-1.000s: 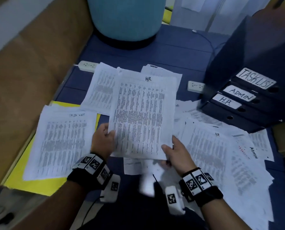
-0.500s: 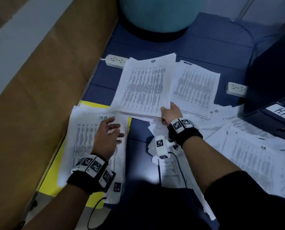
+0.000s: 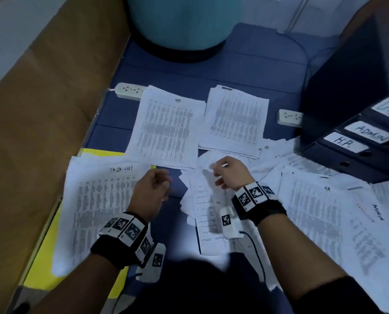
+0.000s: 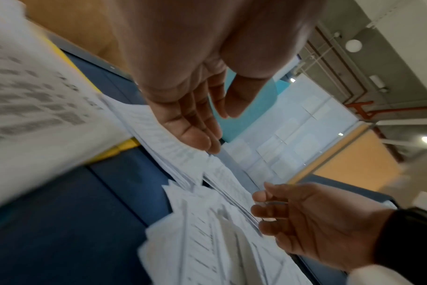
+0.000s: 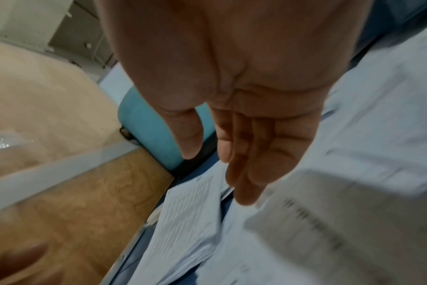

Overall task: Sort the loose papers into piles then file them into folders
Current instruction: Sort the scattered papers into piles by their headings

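Stacked at the floor mat's right edge: closed binders (image 3: 357,143) labelled H.R., ADMIN, topmost label cut off. Sorted HR pile (image 3: 166,130) mid-mat; print blurred. Hovering empty, fingers relaxed: left hand (image 3: 151,189), right hand (image 3: 231,172).

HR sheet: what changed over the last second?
Both hands held it up; the right hand laid it on the HR pile and let go, now back over the loose papers. Left hand released first, empty. Task list pile and binders unchanged.
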A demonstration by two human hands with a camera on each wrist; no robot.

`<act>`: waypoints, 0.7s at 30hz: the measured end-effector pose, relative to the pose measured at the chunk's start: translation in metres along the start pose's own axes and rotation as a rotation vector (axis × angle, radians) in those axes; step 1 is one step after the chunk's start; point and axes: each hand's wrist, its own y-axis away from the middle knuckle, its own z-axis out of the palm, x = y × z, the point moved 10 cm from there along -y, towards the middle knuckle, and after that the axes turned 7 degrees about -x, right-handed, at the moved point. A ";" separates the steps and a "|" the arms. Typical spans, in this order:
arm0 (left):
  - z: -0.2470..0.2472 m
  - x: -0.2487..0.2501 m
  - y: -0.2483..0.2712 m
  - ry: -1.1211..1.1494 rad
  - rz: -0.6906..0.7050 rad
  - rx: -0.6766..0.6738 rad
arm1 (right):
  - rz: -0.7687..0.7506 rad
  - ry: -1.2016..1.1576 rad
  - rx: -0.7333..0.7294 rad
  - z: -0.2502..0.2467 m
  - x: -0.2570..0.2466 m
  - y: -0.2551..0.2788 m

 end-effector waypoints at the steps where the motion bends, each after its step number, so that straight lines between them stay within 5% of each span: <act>1: 0.017 0.004 0.000 0.001 0.003 -0.046 | -0.014 0.009 0.003 -0.015 0.007 0.015; 14: 0.251 -0.025 0.021 -0.318 0.014 -0.483 | 0.232 0.077 0.362 -0.218 0.209 0.161; 21: 0.319 -0.069 0.039 -0.659 -0.053 -0.508 | 0.370 0.114 0.353 -0.248 0.279 0.177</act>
